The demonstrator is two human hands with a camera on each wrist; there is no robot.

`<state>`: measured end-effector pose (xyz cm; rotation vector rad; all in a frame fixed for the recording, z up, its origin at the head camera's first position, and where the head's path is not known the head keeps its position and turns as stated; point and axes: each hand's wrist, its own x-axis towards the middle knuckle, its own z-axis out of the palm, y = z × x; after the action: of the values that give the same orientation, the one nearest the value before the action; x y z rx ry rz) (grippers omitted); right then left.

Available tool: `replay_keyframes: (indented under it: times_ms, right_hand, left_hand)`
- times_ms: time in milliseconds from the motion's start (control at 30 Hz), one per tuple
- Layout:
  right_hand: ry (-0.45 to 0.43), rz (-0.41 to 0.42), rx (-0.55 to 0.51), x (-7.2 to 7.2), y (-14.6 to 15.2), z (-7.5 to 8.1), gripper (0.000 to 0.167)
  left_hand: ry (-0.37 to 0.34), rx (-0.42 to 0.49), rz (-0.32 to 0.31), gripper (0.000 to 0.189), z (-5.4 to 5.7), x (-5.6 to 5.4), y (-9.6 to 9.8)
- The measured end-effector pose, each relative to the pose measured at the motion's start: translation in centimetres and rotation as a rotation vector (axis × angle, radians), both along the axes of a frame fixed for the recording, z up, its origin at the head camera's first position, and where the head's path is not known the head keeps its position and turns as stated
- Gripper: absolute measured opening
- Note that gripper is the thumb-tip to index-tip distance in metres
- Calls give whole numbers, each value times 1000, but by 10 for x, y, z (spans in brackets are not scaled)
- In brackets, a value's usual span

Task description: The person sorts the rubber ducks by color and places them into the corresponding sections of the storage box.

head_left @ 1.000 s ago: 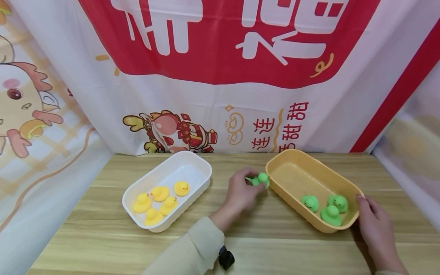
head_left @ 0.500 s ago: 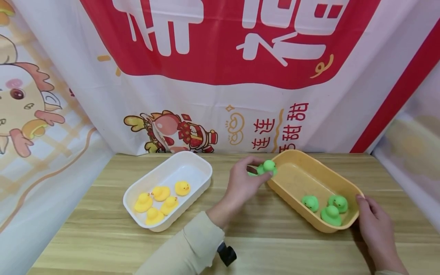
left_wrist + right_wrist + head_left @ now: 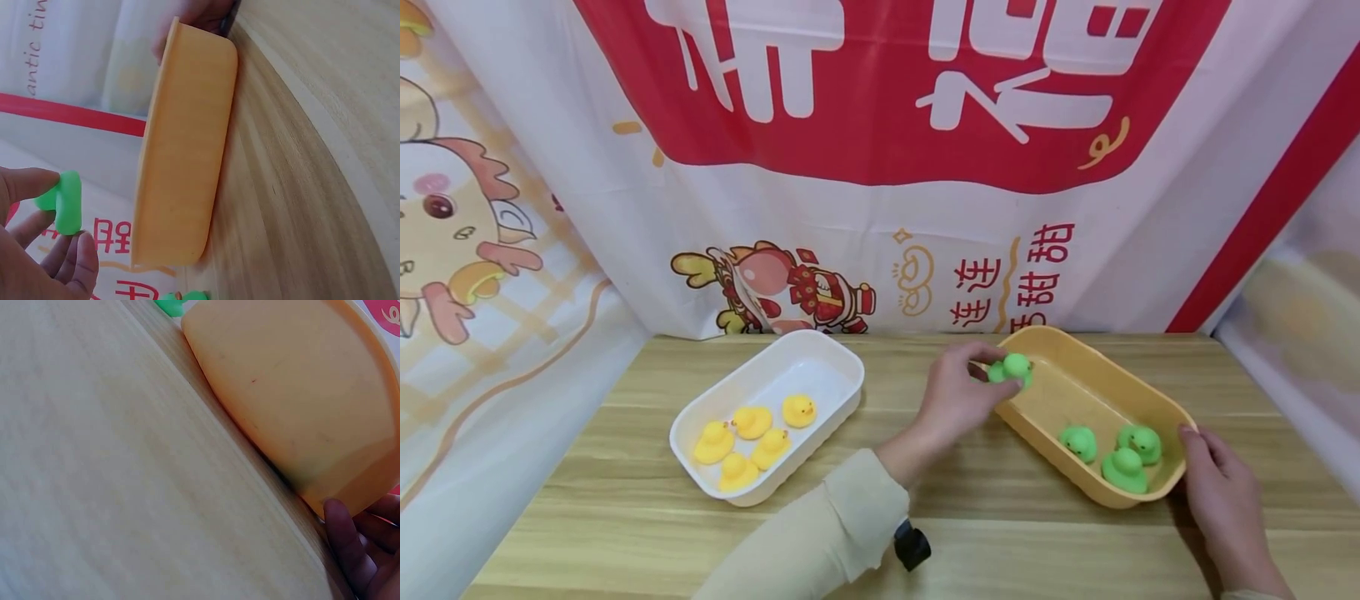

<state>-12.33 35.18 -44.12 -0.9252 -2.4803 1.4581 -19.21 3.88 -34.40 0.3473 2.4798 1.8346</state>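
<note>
My left hand (image 3: pixel 958 392) pinches a green rubber duck (image 3: pixel 1012 368) between thumb and fingers, over the left rim of the orange-yellow plastic tub (image 3: pixel 1037 400). In the left wrist view that duck (image 3: pixel 69 203) is held higher than the tub's rim, seen from behind. My right hand (image 3: pixel 1225 492) grips the tub's near right end, thumb at the rim. Its fingers curl at the bottom corner in the right wrist view. Inside the tub, 3 green ducks (image 3: pixel 1125 471) lie clustered at the near end.
A white tub (image 3: pixel 842 392) with several yellow rubber ducks (image 3: pixel 771 448) stands at the left on the wooden table (image 3: pixel 662 542). Green pieces (image 3: pixel 195 295) show beyond the tub's end in the left wrist view. A printed cloth (image 3: pixel 887 167) hangs behind the table.
My left hand has lifted the green duck from beside the tub and carried it right, over the rim. The right hand stays at the tub's end.
</note>
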Motion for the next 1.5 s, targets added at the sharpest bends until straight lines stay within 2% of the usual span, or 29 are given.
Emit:
replay_keyframes:
  times_ms: [133,233,467,633,800,933,1000,1033,1100,1133,1300,1400,1500]
  right_hand:
    - [2,-1,-10,1,1,-1,72]
    - [-1,0,-10,2,3,-2,72]
    - [4,-14,-7,0,2,-2,71]
    - [22,-6,19,-1,-1,2,69]
    - [38,8,30,-3,-5,5,68]
    - [38,14,18,-1,-2,4,69]
    - [37,13,17,0,0,2,69]
    - [33,12,16,0,0,0,70]
    - [32,10,24,1,-1,-3,68]
    - [30,7,32,1,-1,-3,68]
    - [23,-5,38,3,-2,-5,65]
    - [21,0,11,3,-1,-3,68]
    - [28,7,-5,3,-2,-2,70]
  left_hand:
    - [43,-94,-92,26,-5,-5,19]
    - [57,-170,-121,25,-7,-9,36]
    - [9,-233,-105,22,-10,-21,67]
    - [-34,-261,-101,21,-11,-30,74]
    - [-73,-291,-70,18,-14,-37,78]
    - [-75,-327,-76,19,-32,-49,93]
    - [-81,-334,-92,19,-36,-49,100]
    - [-71,-356,-95,20,-41,-50,103]
    - [-79,-390,-104,17,-39,-43,105]
    - [-89,-401,-112,15,-34,-38,105]
    - [-85,-556,-100,15,-35,-28,116]
    - [-53,-668,-89,14,-39,-27,123]
    - [-18,-766,-105,14,-43,-28,125]
